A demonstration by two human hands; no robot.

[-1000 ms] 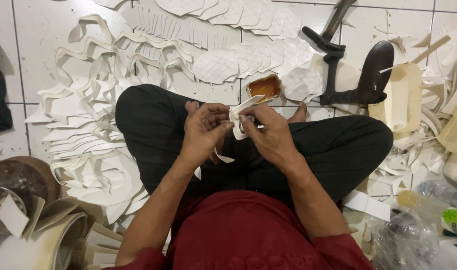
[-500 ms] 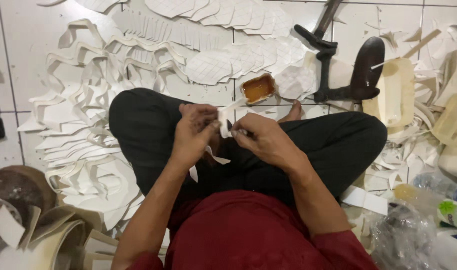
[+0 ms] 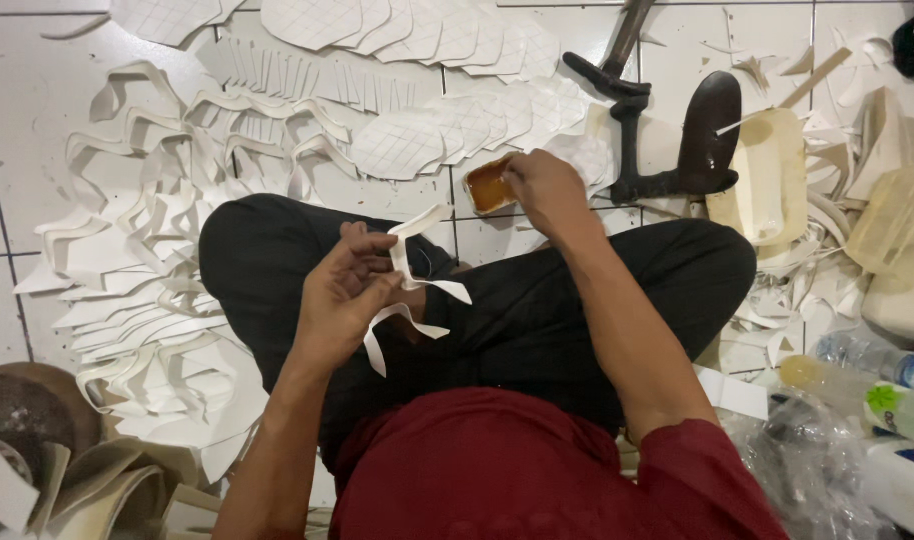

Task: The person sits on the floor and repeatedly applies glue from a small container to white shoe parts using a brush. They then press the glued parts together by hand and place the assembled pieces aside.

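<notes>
Fingers (image 3: 372, 262) of my left hand (image 3: 342, 295) are curled shut on a white cut strip (image 3: 409, 290) at frame centre, over my lap. My right hand (image 3: 542, 190) reaches the small amber-filled tray (image 3: 487, 185) at upper centre; its grip I cannot tell. Many white cut pieces (image 3: 157, 240) lie spread on the floor; this strip looks thin, looped, unfinished.

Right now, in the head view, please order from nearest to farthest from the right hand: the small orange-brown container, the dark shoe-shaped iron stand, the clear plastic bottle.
1. Small orange-brown container: touching the right hand, on its left.
2. Dark shoe-shaped iron stand: to the right, on the white tiles.
3. Clear plastic bottle: far lower right.
</notes>
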